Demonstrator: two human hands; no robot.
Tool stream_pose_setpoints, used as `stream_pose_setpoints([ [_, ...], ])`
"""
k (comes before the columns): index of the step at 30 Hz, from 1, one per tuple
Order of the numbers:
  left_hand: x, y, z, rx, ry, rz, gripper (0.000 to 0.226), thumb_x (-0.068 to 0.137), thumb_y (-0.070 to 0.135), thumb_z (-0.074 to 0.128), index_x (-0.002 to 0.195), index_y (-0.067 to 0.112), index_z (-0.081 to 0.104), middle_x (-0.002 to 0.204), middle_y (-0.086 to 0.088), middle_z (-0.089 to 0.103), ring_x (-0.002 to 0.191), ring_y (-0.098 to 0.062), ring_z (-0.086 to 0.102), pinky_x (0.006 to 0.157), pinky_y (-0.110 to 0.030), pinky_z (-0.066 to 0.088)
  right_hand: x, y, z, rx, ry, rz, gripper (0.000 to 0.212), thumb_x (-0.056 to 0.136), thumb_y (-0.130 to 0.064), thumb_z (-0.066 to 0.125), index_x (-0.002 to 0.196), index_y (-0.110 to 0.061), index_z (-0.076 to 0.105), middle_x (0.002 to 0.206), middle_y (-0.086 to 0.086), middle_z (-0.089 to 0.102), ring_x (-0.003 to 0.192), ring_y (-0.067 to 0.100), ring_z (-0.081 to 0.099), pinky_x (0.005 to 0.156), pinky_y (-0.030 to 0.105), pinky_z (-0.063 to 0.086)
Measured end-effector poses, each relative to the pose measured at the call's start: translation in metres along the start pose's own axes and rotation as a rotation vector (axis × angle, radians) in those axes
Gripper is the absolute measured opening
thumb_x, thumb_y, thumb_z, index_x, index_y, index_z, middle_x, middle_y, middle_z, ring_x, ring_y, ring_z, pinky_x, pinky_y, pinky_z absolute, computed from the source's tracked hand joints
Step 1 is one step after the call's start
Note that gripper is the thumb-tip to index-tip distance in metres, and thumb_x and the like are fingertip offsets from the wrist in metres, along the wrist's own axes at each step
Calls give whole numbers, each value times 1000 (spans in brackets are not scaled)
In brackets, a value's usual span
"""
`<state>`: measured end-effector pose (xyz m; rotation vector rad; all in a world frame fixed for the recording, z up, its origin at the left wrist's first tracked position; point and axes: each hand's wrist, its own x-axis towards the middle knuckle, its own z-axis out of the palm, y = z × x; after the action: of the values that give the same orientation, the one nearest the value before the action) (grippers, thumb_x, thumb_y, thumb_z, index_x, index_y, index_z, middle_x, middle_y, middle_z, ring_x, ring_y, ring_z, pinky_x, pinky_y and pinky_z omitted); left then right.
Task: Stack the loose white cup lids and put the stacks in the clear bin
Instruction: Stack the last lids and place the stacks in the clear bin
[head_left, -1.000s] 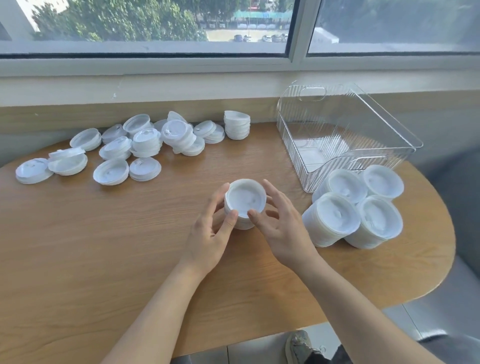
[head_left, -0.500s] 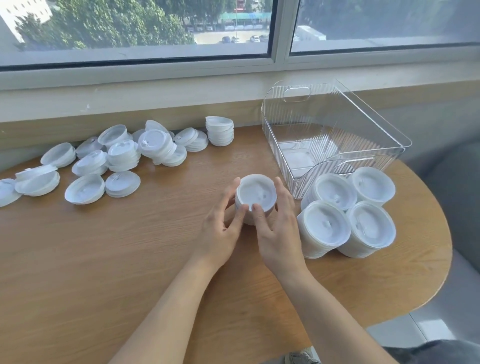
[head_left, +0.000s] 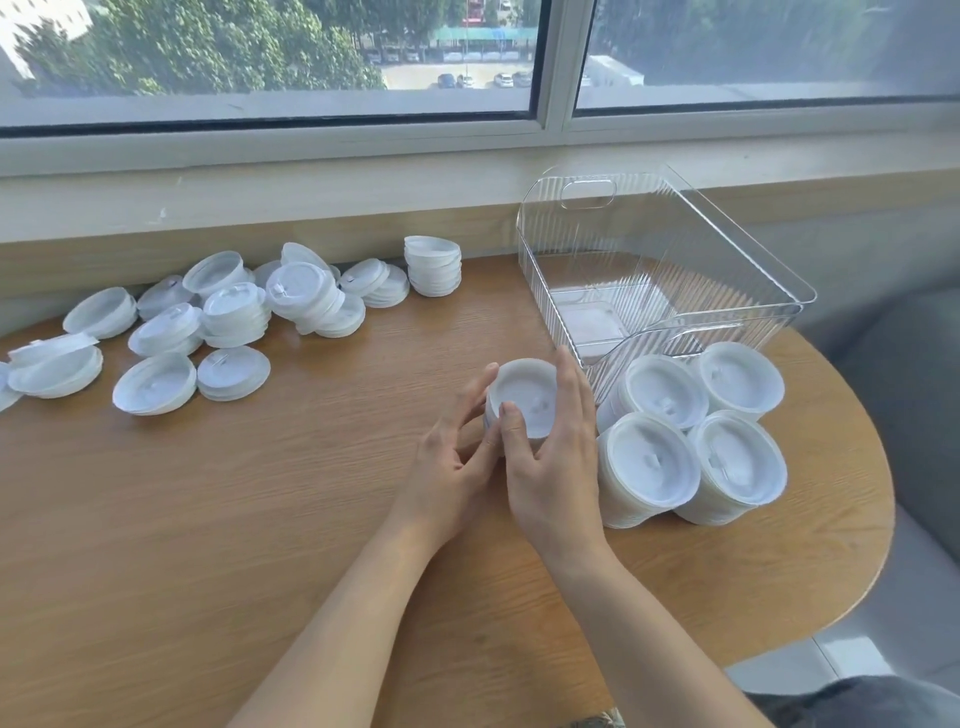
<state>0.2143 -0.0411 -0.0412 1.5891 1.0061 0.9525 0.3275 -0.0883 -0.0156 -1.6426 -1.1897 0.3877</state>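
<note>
A short stack of white lids (head_left: 527, 397) stands on the wooden table (head_left: 260, 519) just left of the clear bin (head_left: 660, 280). My left hand (head_left: 452, 462) holds its left side with thumb and fingers. Around the right side curves my right hand (head_left: 550, 457), its thumb on the front rim. Several taller lid stacks (head_left: 691, 436) lie on their sides right of my hands, against the bin's front. Loose lids and small piles (head_left: 234, 322) are spread along the table's back left. Nothing lies in the bin.
A wall ledge and window run behind the table. The table's rounded edge curves away at the right, past the bin and the lying stacks. A bare stretch of wood separates the loose lids from my hands.
Both hands have slid the short stack right and away, closer to the bin, and closed in tighter round it. The view has shifted a little.
</note>
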Motion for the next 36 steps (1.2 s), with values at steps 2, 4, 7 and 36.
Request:
stream_pose_setpoints([
  [2, -2, 1, 2, -4, -11, 11, 52, 103, 31, 63, 149, 52, 47, 139, 23, 59, 126, 17, 52, 103, -23, 50, -1, -1, -2, -6, 14, -10, 70, 105, -29, 60, 165, -22, 24, 169, -8, 27, 158, 3, 15, 129, 34, 19],
  [4, -4, 3, 4, -7, -36, 15, 53, 105, 24, 61, 150, 47, 46, 138, 19, 60, 124, 19, 53, 96, -11, 48, -3, -1, -3, -3, 30, -22, 69, 105, -29, 60, 164, -22, 25, 168, -8, 29, 158, 7, 18, 128, 44, 22],
  [7, -6, 3, 7, -5, -56, 18, 52, 104, 35, 63, 150, 51, 45, 129, 25, 67, 132, 10, 52, 101, -13, 46, -5, -1, -5, 14, 55, -35, 68, 105, -29, 60, 164, -21, 27, 166, -5, 32, 158, 11, 21, 126, 51, 25],
  [36, -62, 7, -157, 92, 331, 51, 57, 99, 46, 58, 154, 47, 42, 147, 14, 58, 135, 9, 50, 103, -16, 47, -29, -56, 80, 54, -287, -225, 62, 103, -36, 62, 159, -25, 38, 160, -13, 40, 149, -4, 29, 117, 8, 20],
])
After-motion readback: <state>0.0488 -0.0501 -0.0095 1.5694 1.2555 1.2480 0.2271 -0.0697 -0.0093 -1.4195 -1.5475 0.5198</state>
